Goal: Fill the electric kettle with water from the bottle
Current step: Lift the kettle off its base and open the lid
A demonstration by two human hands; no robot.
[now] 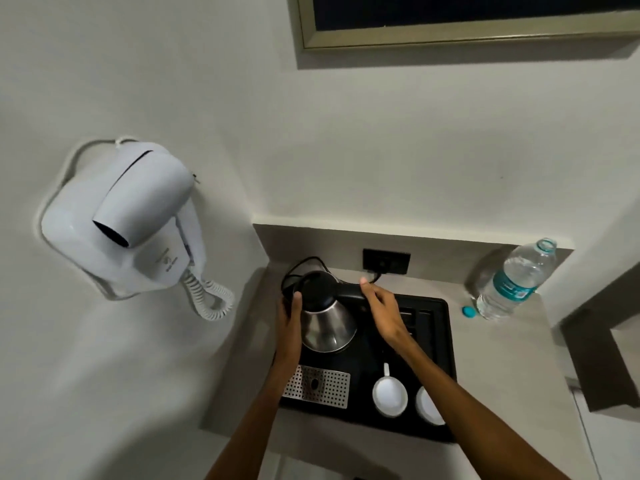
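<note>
The steel electric kettle [327, 323] with a black lid and black handle stands at the back left of a black tray [446, 358]. My left hand [289, 318] presses against the kettle's left side, thumb up by the lid. My right hand [381, 304] rests on the handle with the fingers curled over it. A clear water bottle [512, 282] with a teal label stands uncapped on the counter to the right, partly filled. Its teal cap [469, 311] lies on the counter beside its base.
Two white cups [389, 394] sit at the tray's front, beside a perforated metal grate [317, 384]. A black wall socket [386, 261] with the kettle's cord is behind the tray. A white hair dryer [135, 216] hangs on the left wall. A framed panel [450, 36] hangs above.
</note>
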